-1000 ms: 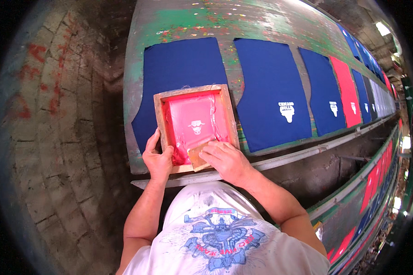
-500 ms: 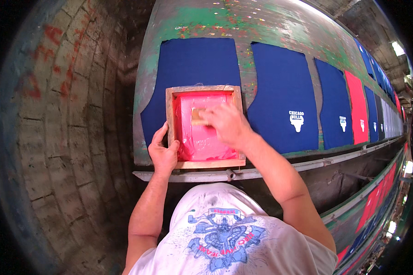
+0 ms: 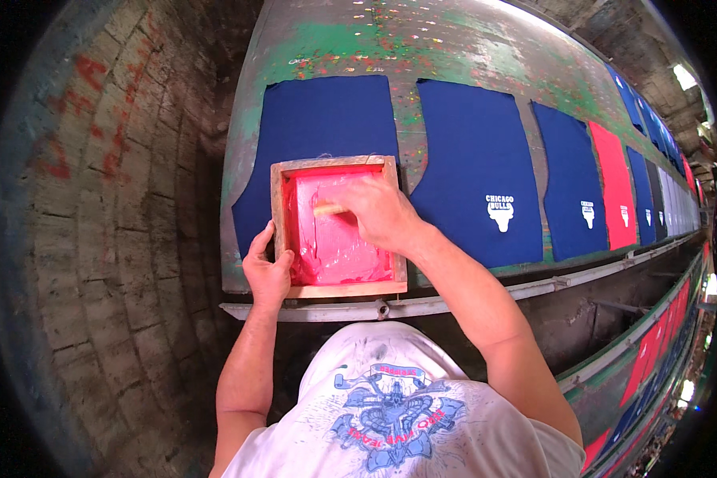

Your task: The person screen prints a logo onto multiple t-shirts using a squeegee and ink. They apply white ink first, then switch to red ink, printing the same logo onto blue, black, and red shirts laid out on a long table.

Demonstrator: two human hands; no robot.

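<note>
A wooden screen-printing frame (image 3: 277, 187) lies on a dark blue cut fabric panel (image 3: 327, 115). Wet pink-red ink (image 3: 342, 251) is spread over its inside, with streaks and ridges. Gripping the left rail near its lower corner is my left hand (image 3: 267, 269), thumb on the inner side and fingers outside. My right hand (image 3: 382, 213) is inside the frame, closed around a small tan squeegee (image 3: 329, 209). Only the squeegee's left end shows; my fingers cover the rest. The fabric directly beneath the frame is hidden.
Right of the frame lie blue panels (image 3: 478, 143) with white prints, then a red panel (image 3: 612, 183) and more down the long paint-spotted table (image 3: 406, 48). A metal rail (image 3: 446, 301) runs along its near edge. A block wall (image 3: 111, 239) stands left.
The squeegee has tilted in my right hand, and the ink's streaks look different. My left hand keeps its hold on the frame. The whole view has shifted slightly.
</note>
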